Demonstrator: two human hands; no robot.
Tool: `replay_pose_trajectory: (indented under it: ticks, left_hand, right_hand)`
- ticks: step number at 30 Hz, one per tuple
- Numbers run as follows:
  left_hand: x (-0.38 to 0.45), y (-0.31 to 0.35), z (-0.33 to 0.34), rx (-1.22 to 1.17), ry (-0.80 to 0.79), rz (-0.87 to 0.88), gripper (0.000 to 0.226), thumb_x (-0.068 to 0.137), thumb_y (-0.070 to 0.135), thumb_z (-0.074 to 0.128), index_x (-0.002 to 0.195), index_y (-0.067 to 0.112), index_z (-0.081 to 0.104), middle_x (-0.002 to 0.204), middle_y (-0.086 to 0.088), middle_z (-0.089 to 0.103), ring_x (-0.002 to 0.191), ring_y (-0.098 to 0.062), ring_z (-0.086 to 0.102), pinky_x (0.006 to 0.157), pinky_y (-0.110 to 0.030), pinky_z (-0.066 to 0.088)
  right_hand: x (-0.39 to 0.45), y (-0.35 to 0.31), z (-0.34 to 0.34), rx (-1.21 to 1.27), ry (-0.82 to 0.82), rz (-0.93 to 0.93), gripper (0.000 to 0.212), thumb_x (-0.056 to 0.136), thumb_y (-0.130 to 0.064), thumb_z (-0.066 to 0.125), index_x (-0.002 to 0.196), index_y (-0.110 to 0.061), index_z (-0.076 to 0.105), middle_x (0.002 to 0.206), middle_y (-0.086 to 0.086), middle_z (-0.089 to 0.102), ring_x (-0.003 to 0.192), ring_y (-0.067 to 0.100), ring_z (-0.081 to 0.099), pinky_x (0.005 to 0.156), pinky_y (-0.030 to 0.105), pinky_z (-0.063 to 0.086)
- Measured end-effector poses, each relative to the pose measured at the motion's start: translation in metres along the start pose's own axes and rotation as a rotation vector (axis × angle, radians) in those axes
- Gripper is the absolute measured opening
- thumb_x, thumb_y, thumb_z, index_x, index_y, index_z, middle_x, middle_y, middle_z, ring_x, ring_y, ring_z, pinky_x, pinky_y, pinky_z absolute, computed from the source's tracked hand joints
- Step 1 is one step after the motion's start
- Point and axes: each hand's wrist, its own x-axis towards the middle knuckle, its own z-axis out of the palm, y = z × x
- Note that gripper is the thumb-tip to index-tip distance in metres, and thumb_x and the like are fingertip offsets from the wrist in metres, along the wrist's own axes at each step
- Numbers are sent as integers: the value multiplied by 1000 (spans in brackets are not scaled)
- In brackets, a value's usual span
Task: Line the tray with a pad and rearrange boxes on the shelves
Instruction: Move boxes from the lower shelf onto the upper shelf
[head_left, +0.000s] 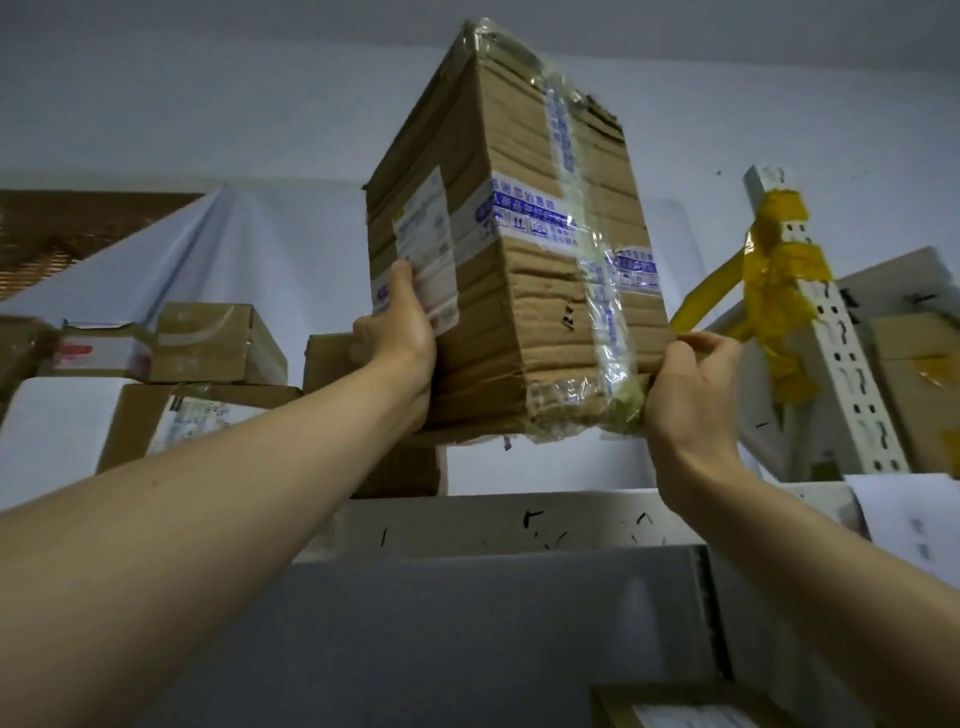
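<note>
Overhead, a person lifts a tall cardboard box (511, 249) above the top shelf (519, 519) of a storage rack, both bare arms stretched upward. The box, creased and wrapped in clear tape with blue-printed strips, is tilted, its upper end leaning away toward the white wall (208, 104). The left hand (397, 325) presses against the box's left face, thumb up over a white shipping label (426, 244), its fingers hidden behind the box, so how they lie cannot be told. The right hand (685, 389) grips the box's lower right corner, fingers curled round the edge.

Left of the box, several smaller cartons (218, 345) sit stacked on the shelf, one of them touching the left wrist from behind. Behind those cartons a white sheet (234, 249) hangs draped against the wall, and a brown woven panel (67, 228) shows at the far left. Right of the box stands a white perforated rack upright (841, 353), bound with yellow tape (779, 280); more boxes (914, 374) lie beyond it. Below the box, the scuffed white shelf edge carries black marks, and a grey panel (493, 623) fills the space beneath. A labelled carton (675, 709) appears at the bottom edge, well below the box.
</note>
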Motion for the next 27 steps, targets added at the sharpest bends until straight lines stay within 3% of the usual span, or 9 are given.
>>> replay_pose_trajectory:
  ticks: [3, 7, 11, 14, 18, 20, 23, 27]
  left_hand:
    - [26, -20, 32, -27, -47, -11, 113, 36, 90, 46, 129, 26, 57, 117, -8, 68, 102, -30, 66, 95, -48, 52]
    - [37, -39, 66, 82, -95, -79, 117, 46, 93, 40, 139, 23, 49, 130, -10, 61, 117, -32, 59, 104, -50, 45]
    - [57, -62, 92, 226, -111, -113, 129, 41, 97, 23, 153, 34, 29, 159, -8, 32, 146, -32, 30, 118, -53, 24]
    - [46, -62, 103, 301, -150, -103, 87, 81, 79, 18, 156, 35, 18, 159, -12, 31, 144, -37, 32, 117, -58, 25]
    - [39, -61, 107, 352, -100, -95, 63, 101, 52, 23, 155, 19, 26, 153, -16, 39, 138, -41, 37, 112, -64, 30]
    - [43, -60, 106, 385, -41, -78, 55, 104, 40, 28, 151, 11, 34, 144, -17, 48, 129, -40, 46, 106, -55, 40]
    - [36, -58, 107, 383, -106, -54, 67, 98, 62, 27, 146, 17, 43, 137, -14, 57, 121, -35, 53, 101, -49, 44]
    - [24, -58, 102, 360, -214, 9, 79, 93, 75, 16, 135, 24, 59, 126, -8, 67, 103, -24, 62, 72, -33, 48]
  right_hand:
    - [22, 3, -20, -42, 32, -33, 19, 99, -17, 39, 118, -15, 37, 102, 4, 52, 98, 22, 57, 77, 39, 55]
    - [45, 8, -43, -88, 23, -10, 6, 98, -17, 41, 103, -19, 40, 104, 8, 53, 102, 28, 59, 80, 50, 57]
    - [63, 14, -60, -96, -16, 58, 11, 98, -18, 41, 109, -16, 41, 110, 11, 56, 96, 31, 66, 64, 52, 62]
    - [77, 18, -68, -133, -38, 81, 14, 99, -18, 43, 112, -14, 44, 106, 9, 59, 90, 29, 68, 57, 46, 62]
    - [94, 20, -66, -233, -102, 89, 20, 98, -24, 47, 114, -11, 50, 104, 9, 62, 86, 28, 69, 59, 50, 62]
    - [102, 19, -61, -283, -163, 117, 24, 100, -27, 46, 117, -10, 51, 102, 10, 64, 82, 27, 70, 60, 49, 62]
    - [115, 17, -51, -339, -227, 149, 30, 102, -33, 43, 119, -10, 52, 102, 13, 65, 83, 32, 69, 60, 48, 63]
    - [122, 25, -34, -380, -334, 172, 36, 101, -43, 38, 116, -15, 55, 104, 11, 62, 93, 32, 64, 60, 43, 63]
